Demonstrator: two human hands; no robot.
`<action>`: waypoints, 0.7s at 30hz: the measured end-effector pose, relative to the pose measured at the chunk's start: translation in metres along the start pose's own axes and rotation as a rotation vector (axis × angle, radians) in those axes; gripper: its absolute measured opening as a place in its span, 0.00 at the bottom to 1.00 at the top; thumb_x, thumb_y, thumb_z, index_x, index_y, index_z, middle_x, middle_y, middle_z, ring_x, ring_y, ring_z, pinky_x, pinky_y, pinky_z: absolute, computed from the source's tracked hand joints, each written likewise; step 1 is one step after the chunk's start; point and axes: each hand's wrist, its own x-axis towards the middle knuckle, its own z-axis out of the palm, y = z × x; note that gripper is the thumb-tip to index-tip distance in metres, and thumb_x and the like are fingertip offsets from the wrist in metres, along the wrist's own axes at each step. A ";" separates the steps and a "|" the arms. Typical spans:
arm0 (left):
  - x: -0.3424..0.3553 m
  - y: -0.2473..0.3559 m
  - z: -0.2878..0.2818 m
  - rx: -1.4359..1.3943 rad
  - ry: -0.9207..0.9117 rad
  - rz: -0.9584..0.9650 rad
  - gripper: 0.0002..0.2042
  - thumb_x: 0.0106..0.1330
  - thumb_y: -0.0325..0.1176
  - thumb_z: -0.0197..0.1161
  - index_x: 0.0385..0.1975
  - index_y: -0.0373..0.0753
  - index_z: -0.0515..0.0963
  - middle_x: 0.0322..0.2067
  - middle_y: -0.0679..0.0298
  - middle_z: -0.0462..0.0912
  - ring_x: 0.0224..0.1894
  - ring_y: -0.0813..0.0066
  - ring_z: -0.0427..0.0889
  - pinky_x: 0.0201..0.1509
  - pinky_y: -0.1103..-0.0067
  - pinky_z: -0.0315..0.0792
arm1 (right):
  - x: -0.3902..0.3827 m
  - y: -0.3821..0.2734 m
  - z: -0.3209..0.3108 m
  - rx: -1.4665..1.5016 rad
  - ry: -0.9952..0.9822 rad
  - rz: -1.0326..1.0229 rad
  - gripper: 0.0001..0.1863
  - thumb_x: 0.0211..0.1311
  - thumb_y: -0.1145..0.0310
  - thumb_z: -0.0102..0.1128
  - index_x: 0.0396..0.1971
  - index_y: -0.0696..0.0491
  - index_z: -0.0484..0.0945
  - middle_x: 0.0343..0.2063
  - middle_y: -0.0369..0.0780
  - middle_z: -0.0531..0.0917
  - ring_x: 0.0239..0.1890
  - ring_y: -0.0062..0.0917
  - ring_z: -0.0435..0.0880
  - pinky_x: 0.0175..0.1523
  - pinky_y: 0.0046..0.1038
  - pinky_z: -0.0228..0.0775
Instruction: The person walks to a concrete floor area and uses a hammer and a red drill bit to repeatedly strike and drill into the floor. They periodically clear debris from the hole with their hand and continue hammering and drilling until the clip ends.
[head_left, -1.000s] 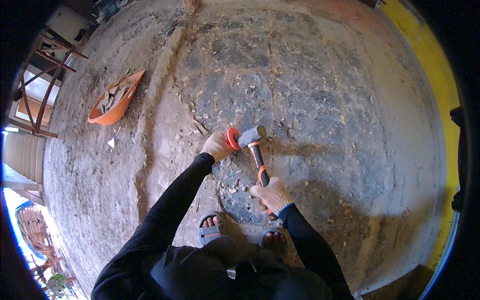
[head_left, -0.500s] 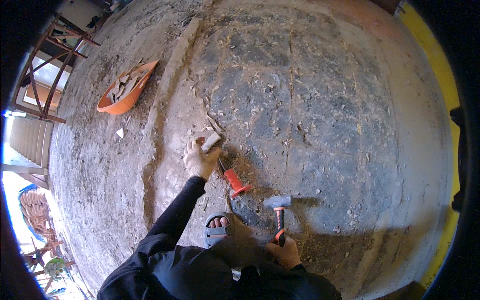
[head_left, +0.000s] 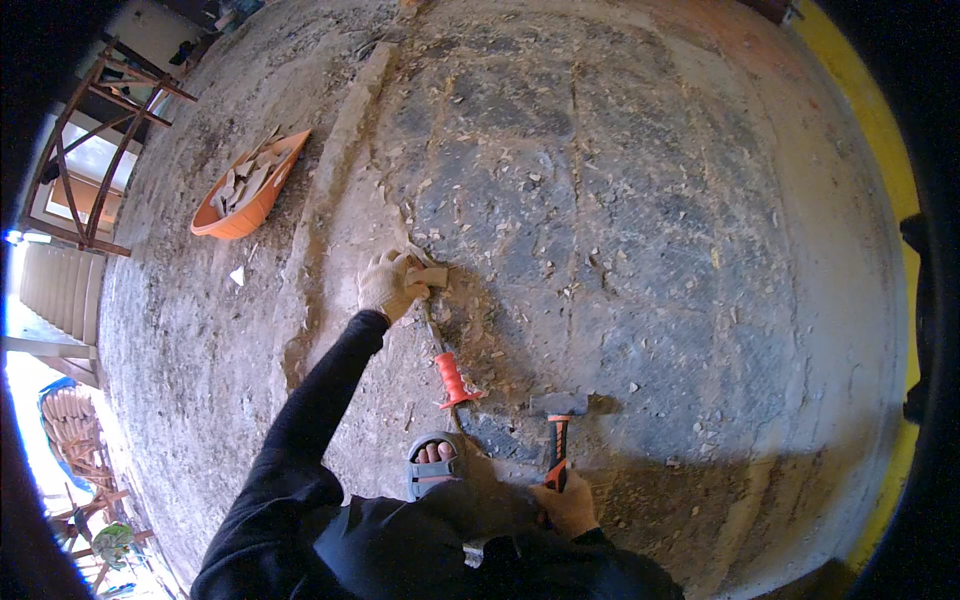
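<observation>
Two hands are occupied near the centre of the floor (head_left: 640, 330). The left hand (head_left: 388, 284), in a pale knitted glove at about ten o'clock, grips a flat shard (head_left: 428, 277) by one end, so its other end sticks out toward three o'clock. Just below, at seven o'clock, the red-gripped chisel (head_left: 452, 380) points its shaft up toward that hand; whether the fingers also touch it, I cannot tell. Its flared guard probably shields a hand from blows. At five o'clock the right hand (head_left: 568, 502) is closed low around the handle of a club hammer (head_left: 559, 404), likely leaving the head clear. An orange basin (head_left: 245, 222) at ten o'clock presumably keeps its broken pieces (head_left: 247, 183) together.
</observation>
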 end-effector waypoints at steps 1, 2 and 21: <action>0.009 -0.002 -0.004 0.021 -0.024 0.059 0.26 0.52 0.51 0.79 0.51 0.51 0.84 0.51 0.60 0.82 0.58 0.50 0.79 0.59 0.59 0.75 | 0.000 -0.002 -0.001 -0.010 -0.018 0.027 0.11 0.61 0.71 0.73 0.32 0.57 0.77 0.19 0.37 0.80 0.16 0.24 0.80 0.22 0.31 0.73; 0.017 -0.004 -0.007 0.046 -0.041 0.091 0.30 0.51 0.53 0.79 0.56 0.53 0.83 0.55 0.61 0.80 0.61 0.51 0.77 0.61 0.57 0.74 | -0.001 -0.003 -0.001 -0.061 -0.025 0.065 0.11 0.61 0.70 0.73 0.31 0.57 0.77 0.18 0.37 0.80 0.16 0.24 0.80 0.22 0.31 0.72; 0.048 -0.019 -0.011 0.268 -0.140 0.476 0.32 0.45 0.61 0.79 0.51 0.55 0.82 0.52 0.68 0.80 0.61 0.58 0.75 0.62 0.55 0.67 | 0.000 -0.001 0.000 0.025 -0.039 0.139 0.12 0.61 0.65 0.75 0.31 0.57 0.81 0.22 0.37 0.84 0.23 0.23 0.83 0.29 0.31 0.74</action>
